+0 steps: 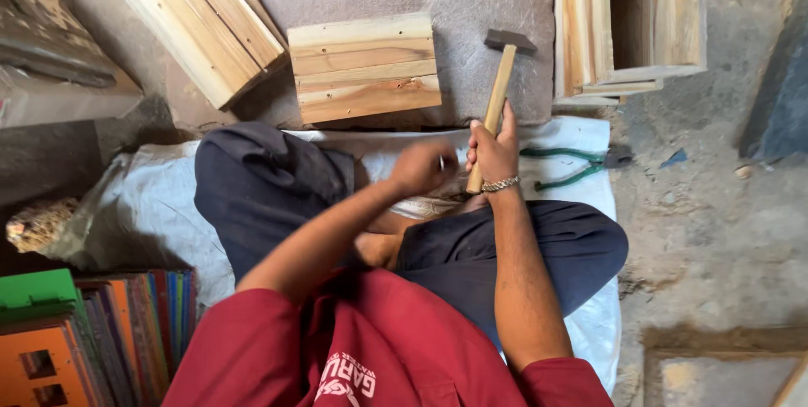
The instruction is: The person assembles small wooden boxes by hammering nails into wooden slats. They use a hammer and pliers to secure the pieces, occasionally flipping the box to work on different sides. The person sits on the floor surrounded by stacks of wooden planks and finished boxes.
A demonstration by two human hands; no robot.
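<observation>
A slatted wooden panel [364, 68] lies far of the seated person's knees, stacked planks [206, 20] to its left, a hammer [501, 91] just right, pliers [572, 167] nearer right, a wooden crate [627, 24] far right.

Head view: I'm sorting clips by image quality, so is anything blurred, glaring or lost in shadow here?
Head view: light is soft and even, with no glare; the hammer in the right hand and the slat panel are sharp; the left hand is slightly motion-blurred; the left edge lies in deep shadow.

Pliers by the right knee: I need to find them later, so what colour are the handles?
Green handles on the pliers, head view.
</observation>
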